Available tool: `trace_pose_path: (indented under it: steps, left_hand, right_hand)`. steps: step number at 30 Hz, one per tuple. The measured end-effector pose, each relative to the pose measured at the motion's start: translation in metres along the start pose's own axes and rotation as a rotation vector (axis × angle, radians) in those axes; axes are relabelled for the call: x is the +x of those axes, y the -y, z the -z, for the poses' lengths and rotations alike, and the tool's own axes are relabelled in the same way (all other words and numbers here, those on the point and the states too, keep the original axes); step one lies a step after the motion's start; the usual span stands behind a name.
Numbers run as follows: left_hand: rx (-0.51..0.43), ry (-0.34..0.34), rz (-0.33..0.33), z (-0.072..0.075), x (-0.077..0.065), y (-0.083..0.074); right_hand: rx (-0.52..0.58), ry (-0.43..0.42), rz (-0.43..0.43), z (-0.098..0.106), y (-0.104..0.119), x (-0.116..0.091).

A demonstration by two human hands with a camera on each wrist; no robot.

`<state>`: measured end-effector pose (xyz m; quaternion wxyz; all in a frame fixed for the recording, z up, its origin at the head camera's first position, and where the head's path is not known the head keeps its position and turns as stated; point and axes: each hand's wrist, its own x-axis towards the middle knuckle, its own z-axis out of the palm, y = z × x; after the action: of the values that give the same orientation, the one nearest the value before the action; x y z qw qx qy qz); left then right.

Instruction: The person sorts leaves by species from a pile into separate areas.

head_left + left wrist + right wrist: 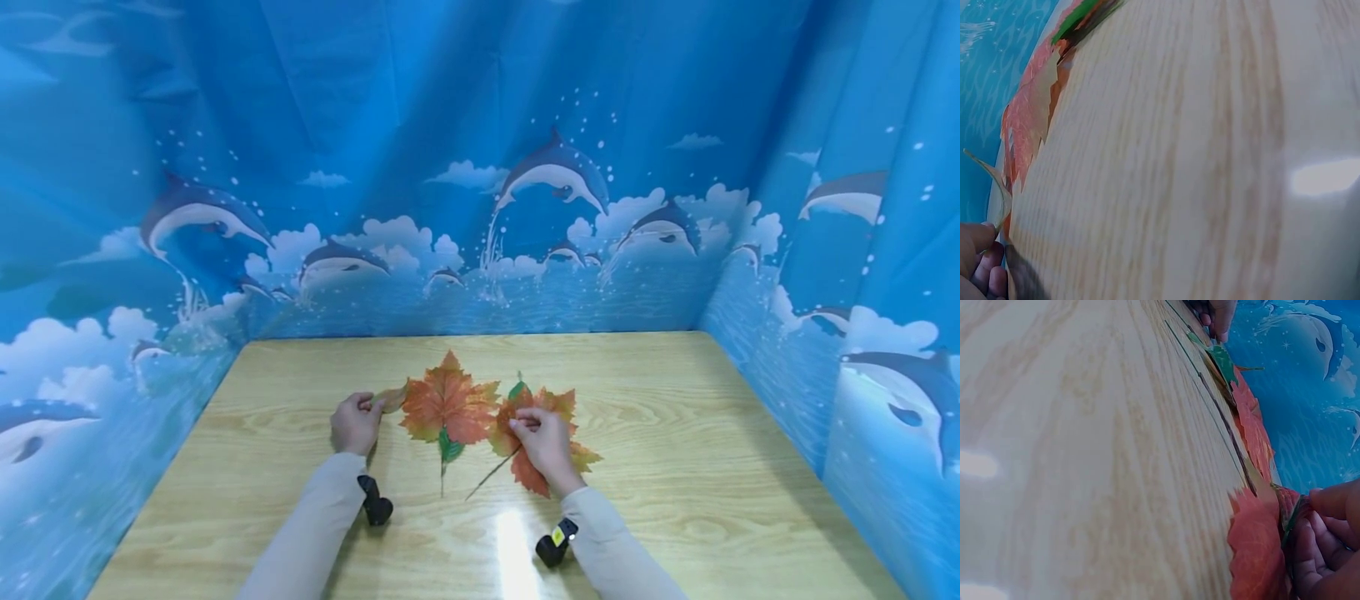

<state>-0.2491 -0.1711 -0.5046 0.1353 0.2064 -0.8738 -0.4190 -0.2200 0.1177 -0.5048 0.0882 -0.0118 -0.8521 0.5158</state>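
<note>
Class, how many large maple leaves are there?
2: the left maple leaf, near the left hand; the right maple leaf, partly behind the right hand, which may hide others.

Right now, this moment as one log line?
left hand: pinches tan leaf | right hand: pinches small red leaf | orange maple leaf: on table, between hands

- A light yellow tabletop [712, 467] is lying flat, showing wavy brown lines.
- A blue cloth [450, 83] is hanging behind its far edge and along its left and right edges.
- A big dolphin [562, 171] on the cloth is leaping above the far edge.
- White clouds [296, 247] are floating above the far corners.
- A bright shine [517, 554] is glowing toward the near edge.
</note>
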Motion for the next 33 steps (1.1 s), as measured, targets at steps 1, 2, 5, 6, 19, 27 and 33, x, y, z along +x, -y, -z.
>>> trace_pose_path:
  steps: [1,2,5,6,19,27,33]
  left_hand:
    - [0.000,0.006,0.004,0.000,0.000,-0.001]
    - [0.000,0.012,0.009,0.001,0.000,-0.001]
    - [0.005,0.023,0.024,0.002,-0.001,-0.002]
    - [0.007,0.026,0.027,0.002,-0.001,-0.002]
    - [0.009,0.024,0.019,0.002,-0.002,-0.005]
    - [-0.059,-0.013,-0.013,0.004,0.004,0.000]
    - [-0.118,-0.008,-0.091,0.023,0.011,-0.006]
  right_hand:
    - [0.000,-0.001,0.004,0.000,0.000,0.000]
    - [0.001,-0.003,0.007,0.000,0.000,0.000]
    - [0.002,-0.007,0.020,0.000,-0.001,-0.001]
    - [0.002,-0.009,0.024,0.000,-0.001,-0.001]
    - [-0.006,-0.017,0.030,-0.001,-0.003,-0.001]
    - [-0.010,-0.002,-0.010,-0.001,0.000,-0.001]
    - [0.000,-0.012,-0.014,-0.001,-0.002,0.000]
